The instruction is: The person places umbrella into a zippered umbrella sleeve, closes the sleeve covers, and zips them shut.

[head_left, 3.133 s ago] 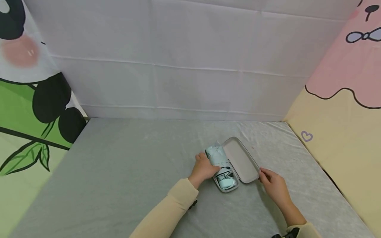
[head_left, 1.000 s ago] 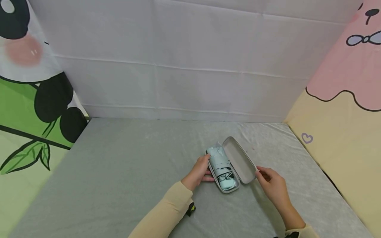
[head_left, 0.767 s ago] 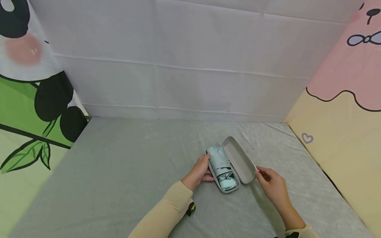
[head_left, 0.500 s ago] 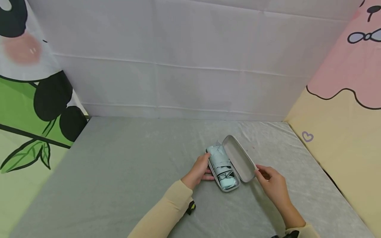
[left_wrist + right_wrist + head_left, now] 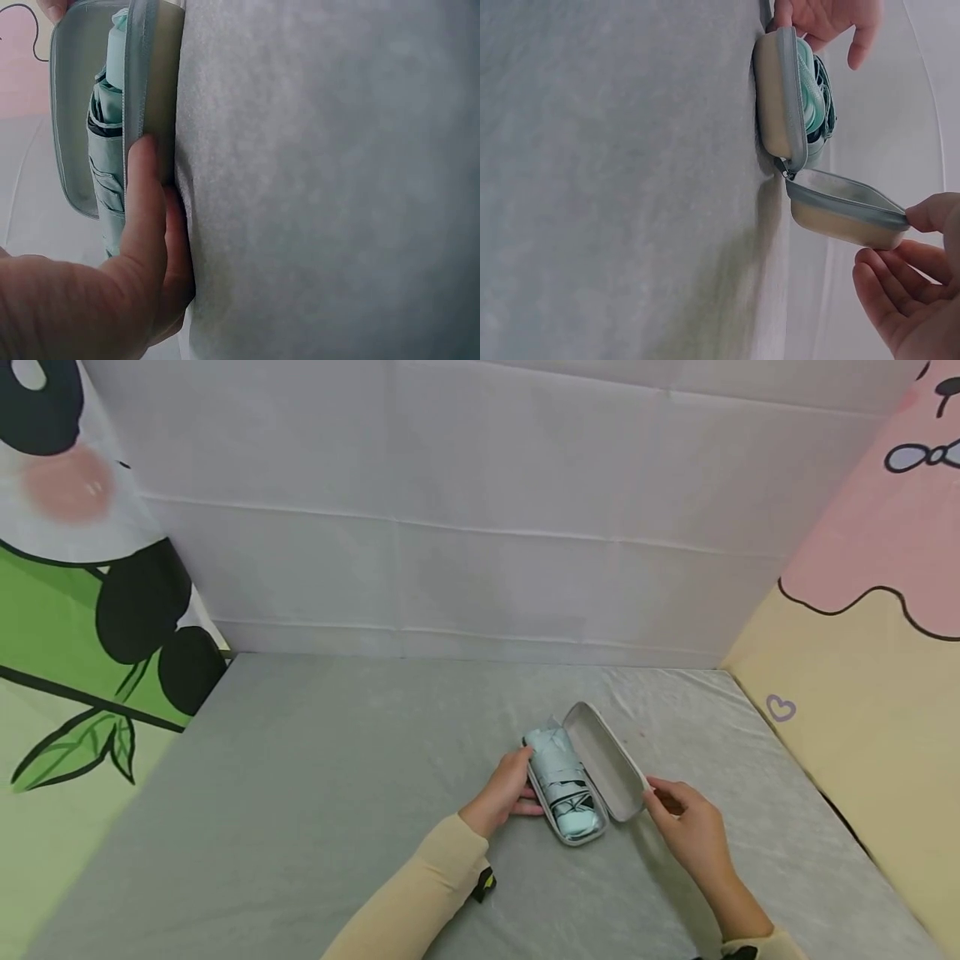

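An opened zip case (image 5: pixel 576 837) with a beige shell and grey rim lies on the grey cloth. A mint-green folded umbrella (image 5: pixel 558 764) with dark printed lines fills its base. My left hand (image 5: pixel 501 793) steadies the base from the left, fingers laid against its outer wall (image 5: pixel 161 97). The right hand (image 5: pixel 692 831) pinches the free edge of the lid (image 5: pixel 609 768) between thumb and fingertips. Seen from the right wrist, that lid (image 5: pixel 847 214) is tilted up off the cloth, hinged to the base (image 5: pixel 774 97); the umbrella's round end (image 5: pixel 810 97) pokes above the rim.
Grey cloth (image 5: pixel 360 777) covers the table around the case. A pale sheet (image 5: pixel 480 527) hangs along the back, with cartoon-printed panels at left (image 5: pixel 142 602) and right (image 5: pixel 847 718).
My left hand has shifted from reaching over the umbrella to the left side of the case. The lid's free edge has risen slightly in my right hand. Little moves over the last second.
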Tool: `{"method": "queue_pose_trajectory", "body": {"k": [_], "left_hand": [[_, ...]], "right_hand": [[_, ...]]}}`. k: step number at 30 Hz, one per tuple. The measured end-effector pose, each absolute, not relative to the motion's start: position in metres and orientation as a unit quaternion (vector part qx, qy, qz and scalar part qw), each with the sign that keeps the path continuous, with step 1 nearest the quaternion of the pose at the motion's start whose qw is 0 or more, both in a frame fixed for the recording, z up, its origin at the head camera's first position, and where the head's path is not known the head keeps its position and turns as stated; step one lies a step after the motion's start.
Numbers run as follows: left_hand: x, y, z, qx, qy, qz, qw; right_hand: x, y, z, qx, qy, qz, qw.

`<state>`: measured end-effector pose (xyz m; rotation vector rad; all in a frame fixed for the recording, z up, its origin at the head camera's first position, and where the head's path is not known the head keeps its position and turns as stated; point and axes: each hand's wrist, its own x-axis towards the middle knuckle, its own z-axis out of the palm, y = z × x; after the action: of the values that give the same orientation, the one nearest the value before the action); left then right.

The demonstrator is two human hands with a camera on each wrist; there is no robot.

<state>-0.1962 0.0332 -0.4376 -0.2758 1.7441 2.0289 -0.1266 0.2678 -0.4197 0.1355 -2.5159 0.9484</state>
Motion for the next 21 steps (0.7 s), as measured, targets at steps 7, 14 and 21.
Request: {"method": "queue_pose_trajectory", "body": {"k": [7,14,21], "left_hand": [[-0.1965,0.0339,-0.4379,-0.100,0.631,0.737,0.223],[-0.1966,0.0334,-0.4387,-0.101,0.633,0.735,0.220],[-0.1966,0.0343,-0.4387,-0.102,0.631,0.736,0.220]], "right_hand": [[-0.1262,0.2661,-0.4181,0.052,-0.907,0.348,0.232],[-0.1271,0.2641,-0.4201,0.059,-0.903,0.353,0.237],[-0.1274,0.2620,-0.4191,0.071,-0.900,0.352,0.248]]}}
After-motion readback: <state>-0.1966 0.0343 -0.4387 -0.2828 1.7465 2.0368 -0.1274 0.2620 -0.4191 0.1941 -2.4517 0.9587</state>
